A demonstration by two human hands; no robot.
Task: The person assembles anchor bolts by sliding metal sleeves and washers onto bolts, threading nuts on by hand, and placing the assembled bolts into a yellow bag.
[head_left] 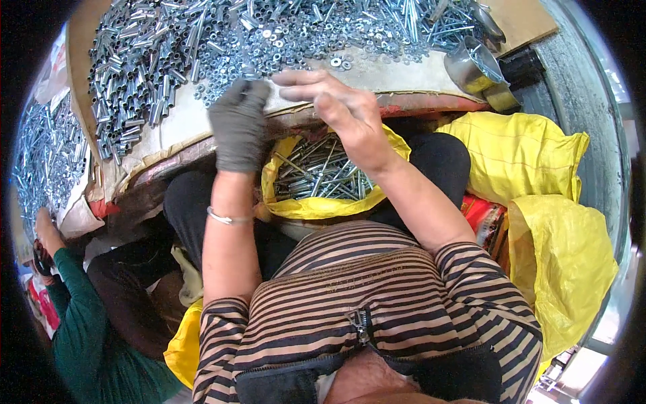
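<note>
My left hand (239, 128), in a grey glove, is raised at the table's near edge, its fingers curled closed and slightly blurred. Whatever they hold, if anything, is hidden. Just right of it, my bare right hand (343, 114) has its fingers stretched toward the glove and its thumb apart; I see nothing held in it. Beyond both hands lie loose metal washers and nuts (276, 50). Below them, between my knees, an open yellow sack (323, 207) contains many assembled-looking metal bolts (319, 168).
Metal sleeves (134, 87) cover the table's left part; long bolts (410, 20) lie at the far right. A metal container (464, 64) stands at the right edge. Yellow sacks (518, 151) rest on my right. At left, a co-worker's green sleeve (81, 283) reaches toward another pile.
</note>
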